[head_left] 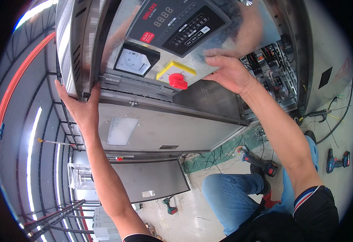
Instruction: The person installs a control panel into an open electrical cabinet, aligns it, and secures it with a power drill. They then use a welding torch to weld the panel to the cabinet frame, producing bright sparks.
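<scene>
My right hand [231, 72] grips the edge of a shiny metal instrument panel [200, 60], thumb on its front face and fingers behind. Set in this panel are a dark controller [216, 18] with buttons and a display, a square dial gauge [134, 60], and a red rotary switch [178, 81] on a yellow plate. The panel stands ajar, and wiring and electrical parts [267, 64] show past its right side. At the left, my left hand [83, 108] clasps the corner of a slotted metal cabinet edge [73, 48], thumb and fingers on either side; its fingertips are partly hidden.
A grey cabinet front [152, 121] runs below the panel. On the floor lie a cordless angle grinder [261, 163], a blue cordless drill [337, 161] and a green cordless drill [169, 205]. A black cable [347, 109] curves at the right, near scattered wire scraps.
</scene>
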`<state>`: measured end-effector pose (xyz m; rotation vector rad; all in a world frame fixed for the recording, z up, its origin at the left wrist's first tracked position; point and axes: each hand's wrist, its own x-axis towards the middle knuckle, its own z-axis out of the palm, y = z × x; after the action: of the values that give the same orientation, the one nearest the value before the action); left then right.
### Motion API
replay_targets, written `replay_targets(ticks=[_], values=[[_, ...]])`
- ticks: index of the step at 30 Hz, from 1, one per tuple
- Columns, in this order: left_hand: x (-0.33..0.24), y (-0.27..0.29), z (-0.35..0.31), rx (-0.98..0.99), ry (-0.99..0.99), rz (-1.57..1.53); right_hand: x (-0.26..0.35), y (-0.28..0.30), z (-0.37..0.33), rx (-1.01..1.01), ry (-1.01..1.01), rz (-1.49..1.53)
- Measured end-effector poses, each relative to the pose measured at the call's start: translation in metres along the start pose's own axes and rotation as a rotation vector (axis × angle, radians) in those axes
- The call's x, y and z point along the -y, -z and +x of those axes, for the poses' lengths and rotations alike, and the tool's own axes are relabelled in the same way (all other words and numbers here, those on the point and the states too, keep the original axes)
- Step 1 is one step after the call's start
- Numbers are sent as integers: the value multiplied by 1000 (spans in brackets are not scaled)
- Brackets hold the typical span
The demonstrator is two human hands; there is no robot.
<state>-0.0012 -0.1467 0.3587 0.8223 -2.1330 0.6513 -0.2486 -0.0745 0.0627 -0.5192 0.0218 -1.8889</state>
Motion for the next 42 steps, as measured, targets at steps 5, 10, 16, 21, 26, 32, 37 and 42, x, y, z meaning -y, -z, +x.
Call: replay_targets(ticks=[5,10,16,21,26,32,37,42], values=[[2,1,0,-2,-10,42,3,0,0,35,-9,-5],[2,0,1,8,-32,9,3,-1,-2,42,-13,-2],[3,-2,-1,-29,-49,19,2,1,1,35,-27,8],[3,-4,-1,-31,-51,0,2,8,2,61,-19,9],[8,-3,0,-36,-62,18,0,8,2,40,4,33],[8,-4,0,-35,-48,-16,1,5,2,42,8,25],[4,-7,0,-68,-37,50,4,5,1,76,10,-11],[7,-10,-1,-100,-57,60,6,10,3,192,-44,-105]])
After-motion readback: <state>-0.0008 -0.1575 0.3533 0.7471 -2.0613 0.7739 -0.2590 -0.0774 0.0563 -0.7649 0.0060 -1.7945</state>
